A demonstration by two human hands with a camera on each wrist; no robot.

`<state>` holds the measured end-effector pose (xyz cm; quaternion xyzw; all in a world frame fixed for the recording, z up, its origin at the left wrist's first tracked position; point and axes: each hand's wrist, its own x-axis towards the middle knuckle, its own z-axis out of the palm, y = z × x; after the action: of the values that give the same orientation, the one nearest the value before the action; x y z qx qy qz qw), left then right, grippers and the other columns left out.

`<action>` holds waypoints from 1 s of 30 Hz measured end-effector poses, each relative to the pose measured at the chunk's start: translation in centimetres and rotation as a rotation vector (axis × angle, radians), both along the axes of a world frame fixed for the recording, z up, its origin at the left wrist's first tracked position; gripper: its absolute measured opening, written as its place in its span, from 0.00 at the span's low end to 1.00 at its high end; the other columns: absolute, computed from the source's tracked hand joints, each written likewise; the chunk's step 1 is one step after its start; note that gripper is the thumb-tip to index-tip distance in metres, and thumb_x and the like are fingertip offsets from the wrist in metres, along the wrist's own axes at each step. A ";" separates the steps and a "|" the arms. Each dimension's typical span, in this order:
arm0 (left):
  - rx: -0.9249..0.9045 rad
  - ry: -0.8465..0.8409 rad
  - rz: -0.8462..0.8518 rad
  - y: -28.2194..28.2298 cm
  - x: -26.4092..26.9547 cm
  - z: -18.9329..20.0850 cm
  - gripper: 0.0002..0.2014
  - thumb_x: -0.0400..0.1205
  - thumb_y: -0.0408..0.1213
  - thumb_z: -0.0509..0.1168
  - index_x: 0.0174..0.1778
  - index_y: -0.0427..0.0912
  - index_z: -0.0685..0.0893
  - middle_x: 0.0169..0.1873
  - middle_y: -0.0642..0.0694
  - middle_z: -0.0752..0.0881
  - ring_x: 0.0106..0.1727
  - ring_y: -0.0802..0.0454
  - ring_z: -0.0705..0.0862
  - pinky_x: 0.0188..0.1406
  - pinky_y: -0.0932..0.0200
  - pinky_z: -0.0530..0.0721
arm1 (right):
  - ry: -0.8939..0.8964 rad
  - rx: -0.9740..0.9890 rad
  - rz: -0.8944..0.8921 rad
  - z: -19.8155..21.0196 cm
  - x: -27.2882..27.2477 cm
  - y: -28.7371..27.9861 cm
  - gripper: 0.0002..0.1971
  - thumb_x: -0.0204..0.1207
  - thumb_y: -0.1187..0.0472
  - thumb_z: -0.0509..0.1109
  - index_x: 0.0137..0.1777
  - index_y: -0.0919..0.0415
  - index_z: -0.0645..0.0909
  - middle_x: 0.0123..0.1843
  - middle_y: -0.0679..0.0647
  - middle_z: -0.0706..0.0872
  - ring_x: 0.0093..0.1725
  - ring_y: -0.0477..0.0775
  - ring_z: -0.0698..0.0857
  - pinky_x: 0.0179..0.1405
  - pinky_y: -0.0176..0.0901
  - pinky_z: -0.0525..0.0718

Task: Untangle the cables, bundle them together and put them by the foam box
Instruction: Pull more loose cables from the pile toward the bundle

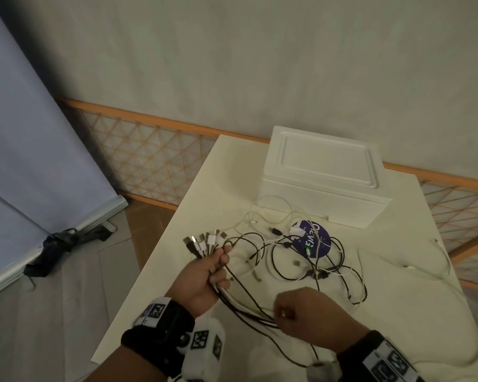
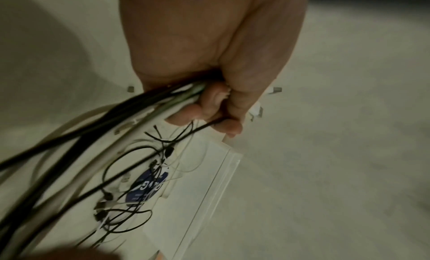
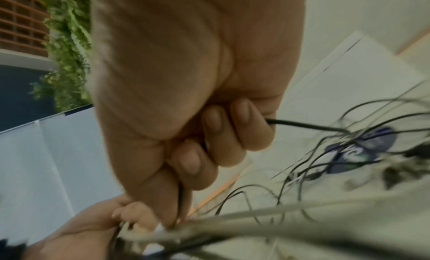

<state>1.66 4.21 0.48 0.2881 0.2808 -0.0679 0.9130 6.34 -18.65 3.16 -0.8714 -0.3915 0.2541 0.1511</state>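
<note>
Several black and white cables [image 1: 287, 257] lie tangled on the white table [image 1: 155, 293] in front of the white foam box [image 1: 323, 175]. My left hand [image 1: 204, 274] grips a bunch of them near their USB plugs [image 1: 202, 241], which fan out past the fingers [image 2: 209, 106]. From that fist the cables [image 2: 97, 128] run down to my right hand [image 1: 298, 312], whose curled fingers [image 3: 218, 135] close around a black cable [image 3: 302, 125]. The loose ends stay snarled over a round purple sticker [image 1: 312, 238].
A thin white cable [image 1: 414, 268] trails over the table's right side. The table's left edge drops to a wood floor with a grey roll-up screen [image 1: 25, 161] and a dark strap [image 1: 64, 241]. An orange lattice railing [image 1: 155, 150] runs behind the table.
</note>
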 end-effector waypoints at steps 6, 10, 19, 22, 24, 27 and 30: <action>0.059 0.018 0.085 0.2 1.3 0.1 0.10 0.86 0.35 0.57 0.49 0.38 0.84 0.30 0.50 0.84 0.14 0.60 0.64 0.16 0.68 0.67 | 0.025 -0.383 -0.170 -1.2 1.6 -6.4 0.09 0.65 0.48 0.67 0.30 0.49 0.71 0.34 0.43 0.75 0.37 0.41 0.75 0.38 0.35 0.75; 0.059 0.002 0.103 -0.7 1.5 0.0 0.09 0.84 0.35 0.58 0.48 0.39 0.84 0.31 0.50 0.84 0.14 0.61 0.64 0.16 0.68 0.67 | 0.042 -0.491 -0.188 -2.1 2.6 -7.9 0.08 0.67 0.49 0.68 0.33 0.49 0.72 0.39 0.43 0.76 0.42 0.44 0.76 0.42 0.37 0.75; 0.156 -0.033 0.196 -0.3 1.1 0.8 0.10 0.87 0.37 0.56 0.46 0.42 0.83 0.31 0.53 0.83 0.15 0.61 0.63 0.16 0.68 0.66 | 0.072 -0.716 -0.204 -4.1 3.9 -11.5 0.11 0.65 0.49 0.70 0.39 0.49 0.70 0.45 0.46 0.74 0.61 0.52 0.81 0.54 0.42 0.78; 0.163 -0.024 0.232 -0.2 0.9 0.7 0.11 0.87 0.37 0.56 0.46 0.43 0.83 0.30 0.54 0.85 0.15 0.61 0.63 0.15 0.68 0.66 | 0.110 -0.765 -0.238 -4.3 4.0 -13.5 0.13 0.61 0.47 0.70 0.42 0.48 0.72 0.50 0.47 0.79 0.59 0.50 0.81 0.58 0.42 0.79; 0.168 -0.016 0.251 -0.2 0.9 0.7 0.11 0.87 0.37 0.56 0.46 0.44 0.83 0.31 0.54 0.86 0.15 0.61 0.63 0.15 0.68 0.67 | 0.088 -0.783 -0.197 -4.8 4.1 -14.4 0.15 0.64 0.46 0.69 0.49 0.49 0.74 0.57 0.48 0.80 0.62 0.50 0.80 0.61 0.43 0.78; 0.192 -0.004 0.252 -1.0 0.8 0.6 0.10 0.86 0.37 0.58 0.45 0.43 0.84 0.32 0.53 0.88 0.14 0.61 0.63 0.14 0.69 0.67 | -0.086 -0.642 -0.116 -4.3 4.3 -13.3 0.12 0.73 0.48 0.64 0.55 0.49 0.79 0.60 0.48 0.80 0.65 0.50 0.78 0.62 0.43 0.77; 0.215 -0.009 0.196 -2.9 0.7 0.7 0.09 0.86 0.35 0.59 0.44 0.43 0.84 0.34 0.51 0.89 0.14 0.61 0.63 0.14 0.69 0.67 | -0.372 -0.137 -0.183 -2.2 4.3 -8.9 0.11 0.76 0.48 0.65 0.52 0.46 0.85 0.54 0.45 0.84 0.58 0.49 0.82 0.57 0.41 0.78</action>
<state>2.31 1.27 1.16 0.3556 0.3092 0.0531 0.8804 10.63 -27.58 0.99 -0.9435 -0.3136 0.1001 0.0391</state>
